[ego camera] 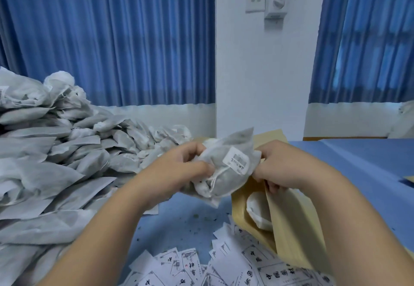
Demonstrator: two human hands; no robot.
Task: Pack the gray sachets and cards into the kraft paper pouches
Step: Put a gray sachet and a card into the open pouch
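A gray sachet (226,173), long axis slanting from lower left up to the right, sits between both hands. The left hand (190,169) grips its lower end. The right hand (284,167) pinches the open kraft pouch (289,229) just beneath. Cards (224,265) lie nearer than the hands, and a sachet heap (56,151) lies beyond the left.

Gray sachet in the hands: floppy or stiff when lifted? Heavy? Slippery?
Probably floppy: the gray sachet bulges and creases where the left hand grips it. Likely light for its size: a finger grip carries it. Matte fabric suggests little slip against the kraft pouch the right hand holds.
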